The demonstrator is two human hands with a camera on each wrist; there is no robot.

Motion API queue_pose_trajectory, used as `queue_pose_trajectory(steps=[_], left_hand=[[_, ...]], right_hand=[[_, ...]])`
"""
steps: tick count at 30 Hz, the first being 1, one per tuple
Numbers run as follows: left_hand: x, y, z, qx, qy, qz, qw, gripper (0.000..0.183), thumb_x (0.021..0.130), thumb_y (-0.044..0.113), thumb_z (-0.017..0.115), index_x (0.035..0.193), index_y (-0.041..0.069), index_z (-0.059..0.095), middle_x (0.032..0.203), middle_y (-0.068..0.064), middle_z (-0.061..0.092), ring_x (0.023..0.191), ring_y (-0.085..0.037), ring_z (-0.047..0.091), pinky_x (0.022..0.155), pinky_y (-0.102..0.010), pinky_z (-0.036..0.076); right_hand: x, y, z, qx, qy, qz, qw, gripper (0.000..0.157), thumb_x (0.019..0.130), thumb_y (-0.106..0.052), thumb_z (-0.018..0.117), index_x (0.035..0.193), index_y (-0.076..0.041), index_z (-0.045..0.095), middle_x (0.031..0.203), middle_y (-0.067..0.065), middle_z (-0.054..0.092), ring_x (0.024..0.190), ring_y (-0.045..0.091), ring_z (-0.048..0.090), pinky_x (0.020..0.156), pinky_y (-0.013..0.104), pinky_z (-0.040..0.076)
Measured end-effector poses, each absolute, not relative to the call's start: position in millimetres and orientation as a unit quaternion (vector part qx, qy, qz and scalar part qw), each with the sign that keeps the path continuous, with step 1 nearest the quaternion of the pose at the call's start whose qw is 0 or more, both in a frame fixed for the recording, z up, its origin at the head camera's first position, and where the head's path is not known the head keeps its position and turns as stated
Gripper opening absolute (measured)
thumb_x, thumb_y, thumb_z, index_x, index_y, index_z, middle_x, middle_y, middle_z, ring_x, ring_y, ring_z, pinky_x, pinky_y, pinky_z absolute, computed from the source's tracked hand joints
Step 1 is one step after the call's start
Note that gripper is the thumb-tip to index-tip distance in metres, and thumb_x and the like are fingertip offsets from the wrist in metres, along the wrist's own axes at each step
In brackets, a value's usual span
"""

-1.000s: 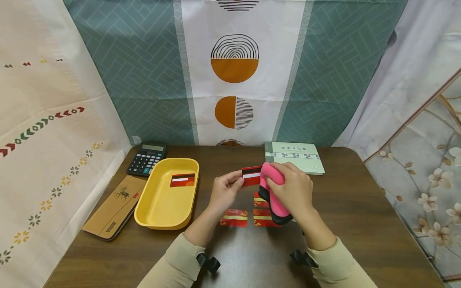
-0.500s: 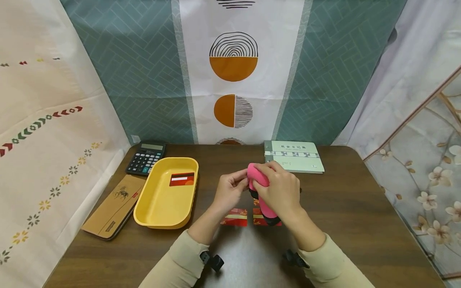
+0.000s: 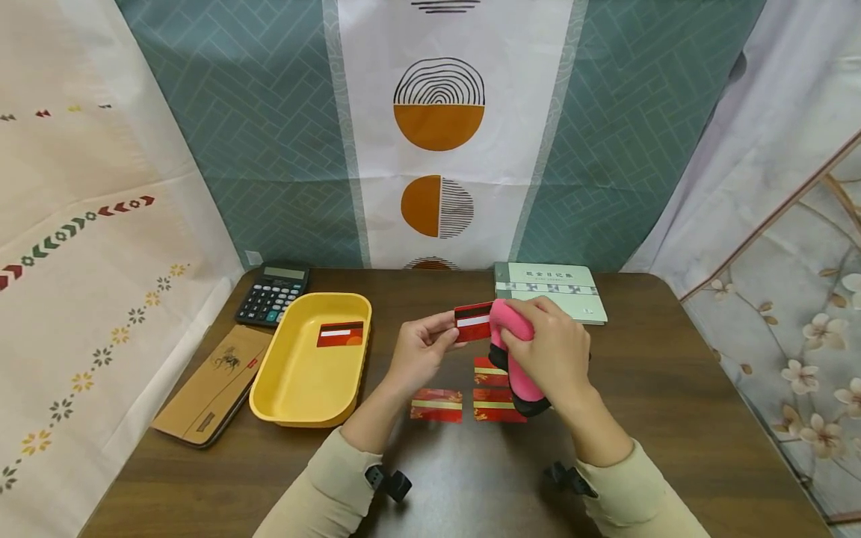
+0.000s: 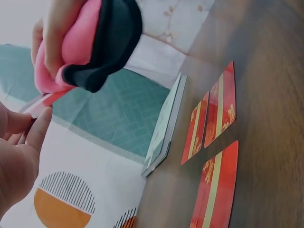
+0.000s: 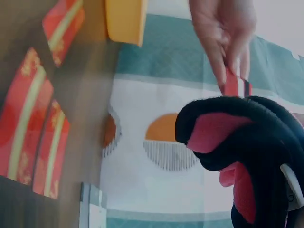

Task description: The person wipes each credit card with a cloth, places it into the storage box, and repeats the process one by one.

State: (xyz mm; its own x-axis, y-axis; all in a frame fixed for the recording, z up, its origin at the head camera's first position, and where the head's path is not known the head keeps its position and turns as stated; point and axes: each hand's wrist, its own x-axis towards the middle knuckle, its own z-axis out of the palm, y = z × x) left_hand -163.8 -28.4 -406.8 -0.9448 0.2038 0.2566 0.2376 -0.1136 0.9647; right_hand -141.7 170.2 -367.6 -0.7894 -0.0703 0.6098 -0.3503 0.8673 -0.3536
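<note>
Between thumb and fingers, my left hand [image 3: 418, 353] pinches the left end of a red bank card [image 3: 473, 322], its black stripe and white strip facing up. My right hand [image 3: 553, 345] grips a folded pink cloth with black edging [image 3: 525, 377], whose fold covers the card's right end. In the right wrist view, a white tag [image 5: 292, 185] shows on the cloth's black side. Both hands are raised above the table. Below them lie red cards with a gold band: one on the left [image 3: 436, 406], two on the right [image 3: 500, 407], these partly overlapped by the cloth in the left wrist view's background.
A yellow tray [image 3: 299, 381] stands on the left with another striped red card [image 3: 339, 335] in it. Beside it are a tan wallet [image 3: 218, 381] and a black calculator [image 3: 272, 296]. A pale green notebook [image 3: 554, 288] lies at the table's back right.
The cloth first slid left along the card up to the left fingers, hiding the card. Now it is back at the card's right end, and the striped face shows again.
</note>
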Motion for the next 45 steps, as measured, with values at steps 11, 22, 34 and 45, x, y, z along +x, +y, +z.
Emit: queue_pose_trajectory(steps=[11,22,34,45], left_hand=[[-161,-18,-407,-0.201,-0.672,-0.713,0.000,0.030,0.098,-0.007,0.060,0.127,-0.012,0.063,0.114,-0.027,0.070,0.101,-0.030,0.072,0.086,-0.036,0.059],[-160,-17,-406,-0.193,-0.669,-0.718,-0.002,0.030,0.097,-0.008,0.060,0.127,-0.014,0.062,0.113,-0.029,0.070,0.100,-0.031,0.072,0.086,-0.041,0.059],[-159,-25,-408,-0.162,-0.659,-0.734,-0.015,0.034,0.096,-0.010,0.060,0.129,-0.016,0.059,0.116,-0.031,0.068,0.103,-0.037,0.071,0.085,-0.042,0.059],[-158,-39,-410,-0.131,-0.653,-0.746,-0.001,0.037,0.096,-0.010,0.061,0.132,-0.015,0.057,0.119,-0.031,0.066,0.098,-0.037,0.072,0.082,-0.036,0.060]], right_hand=[[-137,159,-369,0.154,-0.893,0.268,0.329,0.042,0.074,-0.021,0.089,0.113,-0.012,0.077,0.097,0.009,0.071,0.070,0.028,0.067,0.053,0.042,0.053],[-141,166,-379,0.187,-0.866,0.281,0.370,0.043,0.073,-0.019,0.091,0.113,-0.011,0.078,0.097,0.009,0.071,0.072,0.028,0.068,0.053,0.042,0.054],[-143,169,-385,0.220,-0.850,0.288,0.383,0.046,0.074,-0.019,0.091,0.117,-0.011,0.077,0.105,0.010,0.074,0.083,0.029,0.073,0.056,0.044,0.057],[-144,184,-388,0.174,-0.864,0.279,0.381,0.044,0.075,-0.018,0.088,0.117,-0.013,0.077,0.101,0.011,0.074,0.078,0.032,0.070,0.056,0.045,0.054]])
